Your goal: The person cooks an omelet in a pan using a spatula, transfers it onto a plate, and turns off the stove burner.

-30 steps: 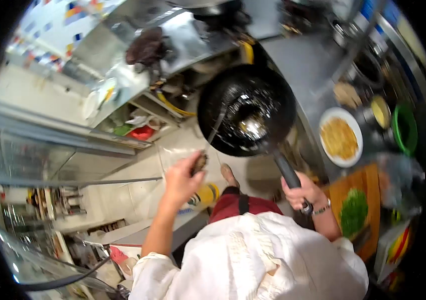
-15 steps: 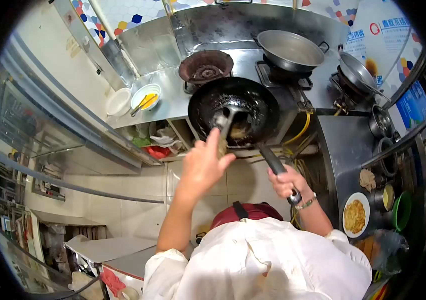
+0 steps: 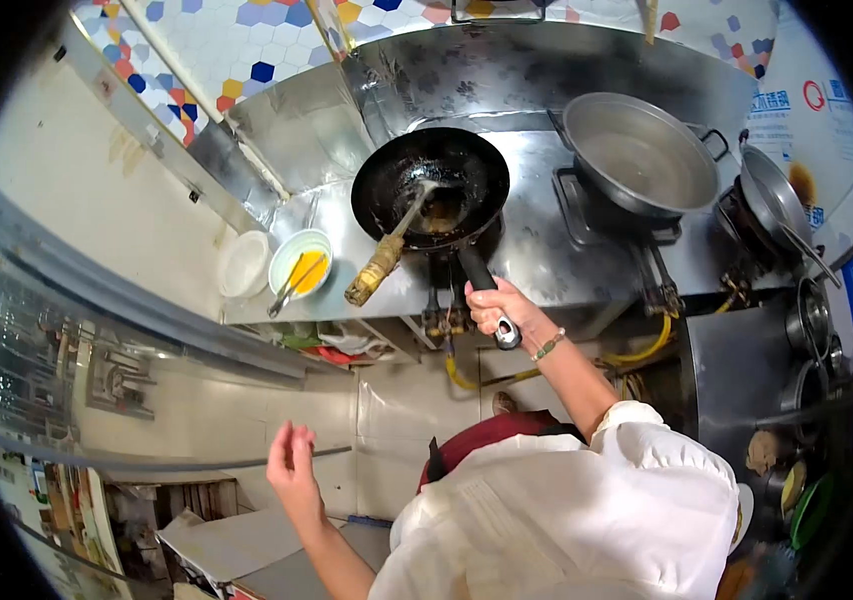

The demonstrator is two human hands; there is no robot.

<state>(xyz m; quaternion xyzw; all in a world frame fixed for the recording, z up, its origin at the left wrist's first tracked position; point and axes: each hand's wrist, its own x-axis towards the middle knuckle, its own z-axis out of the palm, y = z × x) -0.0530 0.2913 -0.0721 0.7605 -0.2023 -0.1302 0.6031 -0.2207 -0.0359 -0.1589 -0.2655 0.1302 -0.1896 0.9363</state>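
My right hand (image 3: 497, 305) is wrapped round the black handle of a dark wok (image 3: 377, 185), which sits over the burner at the counter's middle. A metal utensil with a cloth-wrapped handle (image 3: 377, 270) rests in the wok, its handle sticking out over the rim toward me; no hand touches it. My left hand (image 3: 294, 462) is raised over the floor at the lower left, away from the wok, with nothing visible in it and its fingers partly apart. Left of the wok stands a white bowl (image 3: 290, 246) of yellow liquid with utensils in it.
A white lidded container (image 3: 245, 265) stands beside the bowl. To the right are a large two-handled pan (image 3: 642, 155) and a smaller metal pan (image 3: 775, 195). Stacked pots and a green basin (image 3: 812, 512) are at the far right. Yellow hoses (image 3: 642, 348) run below the counter.
My left hand has let go of the utensil and moved down and left. The wok has moved forward onto the burner, with my right hand still on its handle.
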